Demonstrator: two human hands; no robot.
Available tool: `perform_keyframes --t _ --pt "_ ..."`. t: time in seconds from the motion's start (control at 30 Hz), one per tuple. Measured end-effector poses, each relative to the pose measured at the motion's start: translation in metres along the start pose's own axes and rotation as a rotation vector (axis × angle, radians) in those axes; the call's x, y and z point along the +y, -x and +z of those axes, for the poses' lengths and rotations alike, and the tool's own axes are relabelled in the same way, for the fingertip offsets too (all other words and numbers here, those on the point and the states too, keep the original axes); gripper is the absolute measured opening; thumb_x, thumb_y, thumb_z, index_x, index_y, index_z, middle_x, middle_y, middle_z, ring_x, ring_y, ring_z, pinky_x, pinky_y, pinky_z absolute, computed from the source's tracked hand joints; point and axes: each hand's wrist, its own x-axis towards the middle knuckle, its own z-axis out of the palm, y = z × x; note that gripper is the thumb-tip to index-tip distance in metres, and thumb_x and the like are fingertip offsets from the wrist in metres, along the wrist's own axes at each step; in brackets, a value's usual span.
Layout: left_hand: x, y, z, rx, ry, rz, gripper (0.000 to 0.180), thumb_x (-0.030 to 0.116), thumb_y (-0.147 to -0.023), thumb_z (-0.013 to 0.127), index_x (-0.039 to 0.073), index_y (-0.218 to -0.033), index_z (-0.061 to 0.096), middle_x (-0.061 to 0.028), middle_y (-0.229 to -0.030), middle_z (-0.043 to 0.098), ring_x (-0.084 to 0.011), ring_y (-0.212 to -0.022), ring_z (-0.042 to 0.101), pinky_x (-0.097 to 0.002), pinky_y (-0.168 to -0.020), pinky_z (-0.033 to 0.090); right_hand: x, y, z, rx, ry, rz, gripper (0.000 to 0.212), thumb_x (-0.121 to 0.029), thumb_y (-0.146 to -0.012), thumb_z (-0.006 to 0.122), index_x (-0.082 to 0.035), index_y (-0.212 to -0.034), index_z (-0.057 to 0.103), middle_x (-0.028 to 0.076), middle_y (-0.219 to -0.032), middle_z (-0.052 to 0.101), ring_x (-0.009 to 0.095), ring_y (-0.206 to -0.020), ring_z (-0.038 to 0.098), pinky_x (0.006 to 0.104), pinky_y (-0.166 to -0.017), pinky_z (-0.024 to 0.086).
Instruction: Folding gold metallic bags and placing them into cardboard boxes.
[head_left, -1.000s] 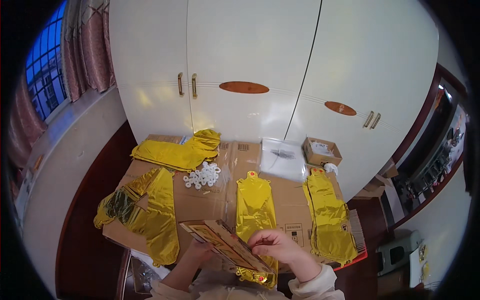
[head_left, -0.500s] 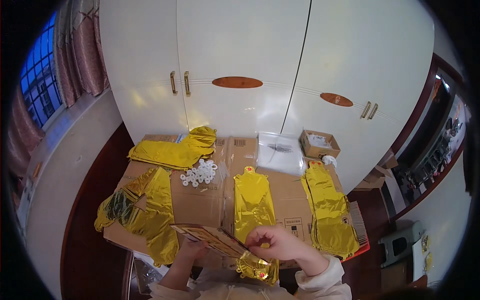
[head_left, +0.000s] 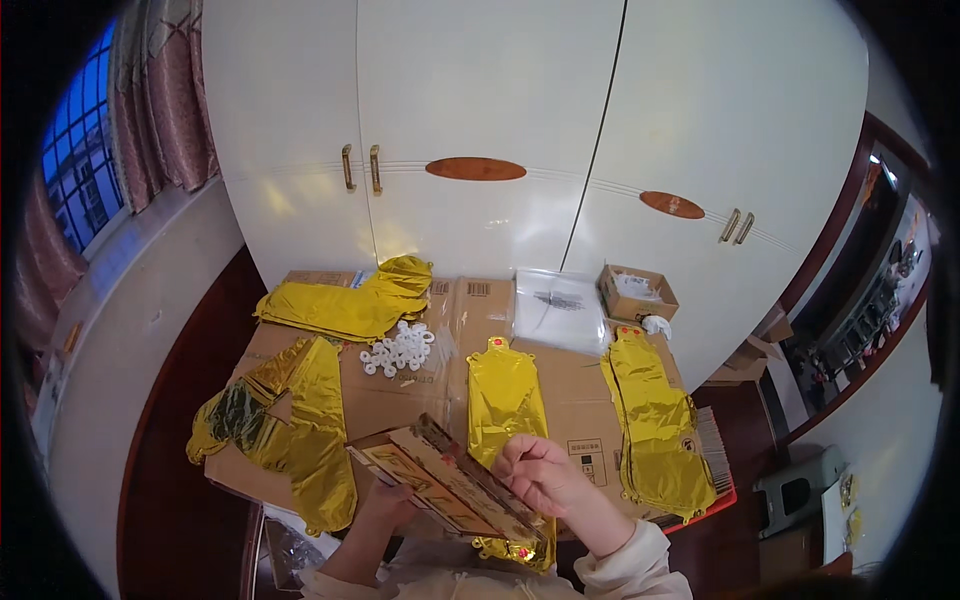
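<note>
My left hand (head_left: 385, 505) grips the underside of a flat stack of brown printed cards (head_left: 440, 480), held tilted over the near edge of the cardboard work surface (head_left: 400, 400). My right hand (head_left: 540, 472) sits above the right end of the stack, fingers curled and pinching at a gold foil piece (head_left: 515, 548) that hangs below the cards. A flat gold foil balloon (head_left: 505, 395) lies just beyond my right hand.
More gold foil balloons lie at the left (head_left: 305, 425), the back left (head_left: 345, 305) and the right (head_left: 655, 420). Several white plastic rings (head_left: 398, 350), a clear plastic bag (head_left: 560, 305) and a small open carton (head_left: 637, 290) sit toward the white wardrobe doors (head_left: 480, 130).
The view has tilted slightly; my hands and the card stack sit a little higher and closer. My right hand has shifted left along the stack's right end.
</note>
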Motion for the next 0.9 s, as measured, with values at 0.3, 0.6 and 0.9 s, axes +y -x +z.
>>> perform_keyframes --t 0.3,0.6,0.9 --pt "-0.01 0.007 -0.033 0.101 0.025 0.048 0.064 0.009 -0.077 0.079 0.007 -0.132 0.049 -0.0108 -0.126 0.059 -0.0291 -0.117 0.058 -0.0485 -0.097 0.051 -0.011 0.003 0.018 0.23 0.0 -0.169 0.013 0.007 -0.083 0.048 -0.003 -0.092 0.052 0.008 -0.082 0.055 0.018 -0.065 0.05 0.0293 -0.066 0.045" --pt "-0.003 0.017 -0.032 0.267 -0.128 0.04 0.052 -0.003 -0.08 0.069 0.003 -0.129 0.051 -0.0129 -0.126 0.06 -0.0291 -0.114 0.06 -0.047 -0.096 0.051 -0.007 0.005 0.021 0.247 0.695 -0.21 0.011 0.0 -0.09 0.054 -0.005 -0.1 0.055 -0.003 -0.072 0.04 0.006 -0.063 0.039 0.022 -0.06 0.037" --pt "0.001 0.024 -0.019 0.264 -0.134 -0.005 0.05 -0.003 -0.081 0.07 0.003 -0.128 0.053 -0.0127 -0.125 0.061 -0.0282 -0.112 0.061 -0.0451 -0.093 0.053 -0.023 0.005 -0.004 0.019 0.371 0.256 0.01 -0.011 -0.09 0.068 -0.005 -0.091 0.06 -0.004 -0.076 0.058 0.002 -0.058 0.045 0.0181 -0.053 0.038"
